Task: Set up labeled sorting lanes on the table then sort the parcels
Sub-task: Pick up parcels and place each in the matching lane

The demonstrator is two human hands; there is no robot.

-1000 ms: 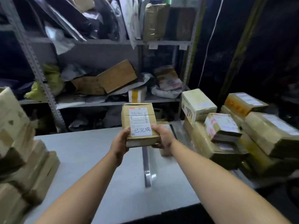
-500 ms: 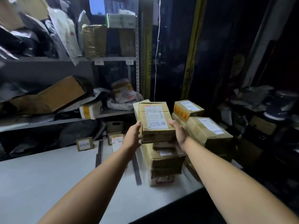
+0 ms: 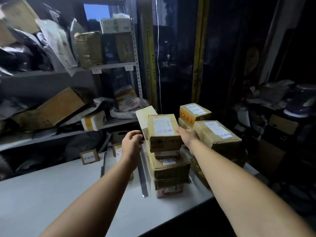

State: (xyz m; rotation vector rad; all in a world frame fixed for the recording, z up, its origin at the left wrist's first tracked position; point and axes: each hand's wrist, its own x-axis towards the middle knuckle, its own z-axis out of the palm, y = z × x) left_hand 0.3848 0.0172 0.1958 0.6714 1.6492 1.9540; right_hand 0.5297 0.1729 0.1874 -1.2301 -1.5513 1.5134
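Where both forearms cross it, counter (image 3: pixel 51 194): grey, a metal strip (image 3: pixel 142 177) lying toward 12 o'clock.
Left hand (image 3: pixel 132 142): 11 o'clock, grip loose, holding nothing — just apart from the parcel (image 3: pixel 164 132).
Right hand (image 3: pixel 187 135): 1 o'clock, against the parcel's right side; grip cannot be told.
Parcel: 12 o'clock, atop the stack (image 3: pixel 171 170).
Label card (image 3: pixel 89 157): 10 o'clock, upright.

Both bare arms reach toward twelve o'clock, left hand (image 3: pixel 132 144) free with fingers (image 3: pixel 135 135) loosely curled, right hand (image 3: pixel 187 136) at one o'clock, thumb forward, other fingers hidden.
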